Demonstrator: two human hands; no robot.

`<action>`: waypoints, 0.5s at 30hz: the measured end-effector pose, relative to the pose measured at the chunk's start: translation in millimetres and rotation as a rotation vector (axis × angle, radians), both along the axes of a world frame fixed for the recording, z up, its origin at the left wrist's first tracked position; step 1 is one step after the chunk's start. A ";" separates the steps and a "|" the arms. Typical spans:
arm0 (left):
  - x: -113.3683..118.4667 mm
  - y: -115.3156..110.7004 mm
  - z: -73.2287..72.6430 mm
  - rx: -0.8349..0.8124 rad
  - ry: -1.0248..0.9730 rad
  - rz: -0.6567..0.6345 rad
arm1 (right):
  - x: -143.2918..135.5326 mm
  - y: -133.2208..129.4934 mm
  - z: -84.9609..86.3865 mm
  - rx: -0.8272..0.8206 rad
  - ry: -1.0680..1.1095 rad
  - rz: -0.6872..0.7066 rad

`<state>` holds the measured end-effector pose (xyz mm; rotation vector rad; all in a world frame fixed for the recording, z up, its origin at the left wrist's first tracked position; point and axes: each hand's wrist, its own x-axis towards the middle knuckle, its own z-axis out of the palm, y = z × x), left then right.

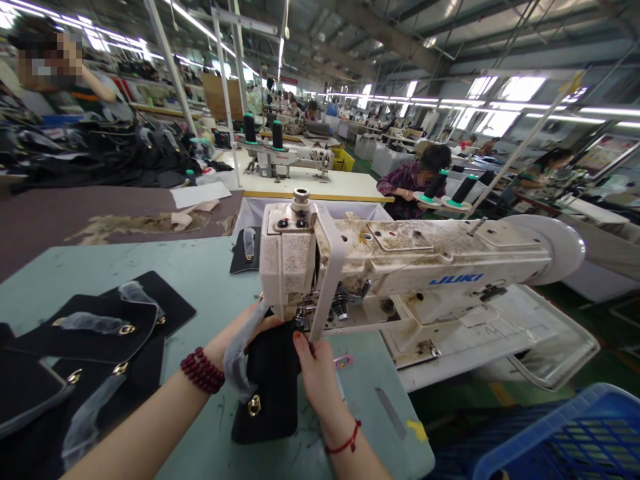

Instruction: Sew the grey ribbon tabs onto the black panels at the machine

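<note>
I have the black panel (pixel 273 383) lying on the green desk (pixel 205 427), just in front of the needle end of the white JUKI sewing machine (pixel 400 263), its far edge up by the presser foot. My right hand (pixel 318 367) is drawn narrow, pinching the panel's edge on the side toward the machine's handwheel. My left hand (pixel 260 325) rests against the panel's other upper edge; the plastic-wrapped strap (pixel 236 360) crosses in front of it, so I cannot tell how tightly its fingers close. A gold fitting (pixel 255 405) fastens that strap to the panel.

Also this side of the machine, I see a thin metal strip (pixel 391 413) on the desk, and a blue basket (pixel 560 433) stands out past the desk's edge. Left of the machine, more black panels (pixel 105 343) overlap in a pile, with wrapped straps of their own. Nearer the machine's head, just beside it, lies another black piece (pixel 237 257).

Beyond the machine stands a second sewing machine (pixel 295 160) on a pale desk (pixel 350 185), and a person (pixel 393 183) in a patterned shirt bends over beyond my machine's arm.
</note>
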<state>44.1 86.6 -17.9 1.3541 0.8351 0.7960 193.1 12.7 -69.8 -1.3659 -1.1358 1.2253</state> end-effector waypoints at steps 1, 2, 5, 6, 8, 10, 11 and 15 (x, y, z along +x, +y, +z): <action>-0.3 -1.3 1.9 -0.008 0.006 0.005 | 0.1 -0.1 0.5 0.004 -0.011 -0.002; -0.8 -3.7 3.9 -0.021 0.012 0.013 | 0.4 -0.2 0.9 0.007 -0.019 -0.004; -3.6 -16.7 5.5 -0.157 0.003 0.040 | 0.6 0.7 0.2 0.008 -0.028 -0.007; -4.5 -21.9 3.6 -0.245 -0.013 0.046 | 0.1 1.4 -0.9 0.008 -0.034 -0.008; -5.4 -30.5 -4.4 -0.454 -0.060 0.058 | -1.2 2.2 -4.1 0.009 -0.051 -0.011; -4.7 -34.4 -15.7 -0.611 -0.095 0.061 | -0.6 0.7 -6.6 0.003 -0.067 0.018; -3.9 -34.2 -21.3 -0.647 -0.100 0.056 | 2.1 -1.6 -6.4 -0.011 -0.067 0.063; -2.3 -24.0 -33.2 -0.653 -0.135 0.049 | 49.0 -20.7 16.1 -0.040 -0.065 0.178</action>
